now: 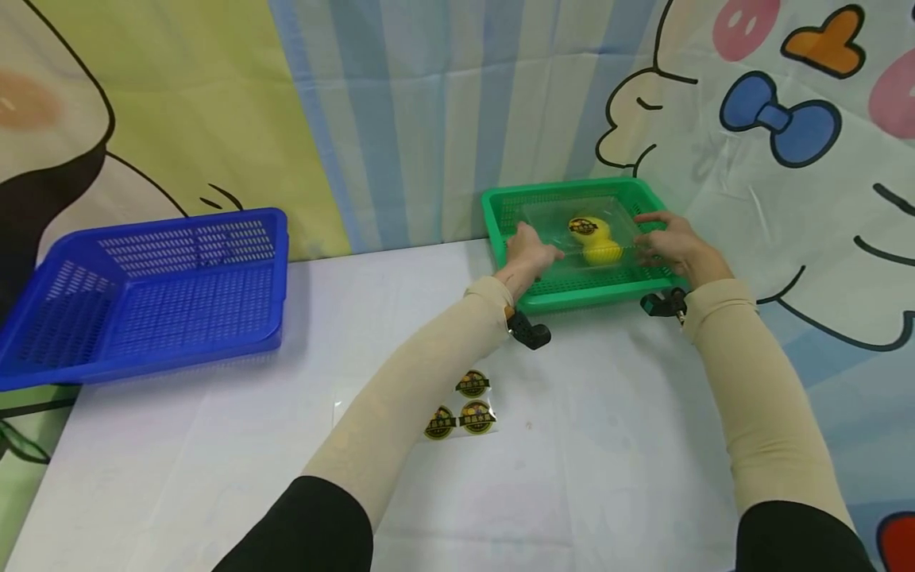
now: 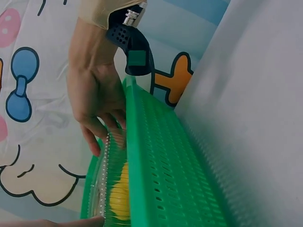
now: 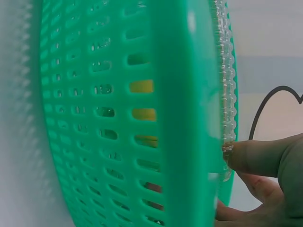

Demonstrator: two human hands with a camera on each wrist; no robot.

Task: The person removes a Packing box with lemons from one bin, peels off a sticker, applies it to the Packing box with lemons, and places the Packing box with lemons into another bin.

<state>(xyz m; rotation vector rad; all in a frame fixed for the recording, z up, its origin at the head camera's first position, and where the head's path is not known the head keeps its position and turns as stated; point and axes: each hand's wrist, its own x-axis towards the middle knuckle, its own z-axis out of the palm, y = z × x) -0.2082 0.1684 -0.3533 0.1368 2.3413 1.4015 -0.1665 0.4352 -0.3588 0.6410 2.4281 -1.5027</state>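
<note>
A clear plastic box [image 1: 550, 218] sits level within the green basket [image 1: 579, 300], at the back of the table in the head view. Inside the box lie rounded yellow objects [image 1: 602, 253] whose kind I cannot tell; a round black-and-yellow sticker [image 1: 583, 226] shows over one of them. My left hand [image 1: 529, 256] holds the box's left end, its thumb along the near side. At the opposite end, my right hand [image 1: 675, 245] grips the rim; the right wrist view shows a thumb [image 3: 258, 157] on the ridged edge. Basket walls hide some fingers.
A blue basket [image 1: 193, 314] stands at the table's left. A clear sheet of round stickers [image 1: 475, 416] lies on the white tabletop [image 1: 572, 477], partly behind my left forearm. Patterned cloth [image 1: 457, 119] hangs right behind the green basket.
</note>
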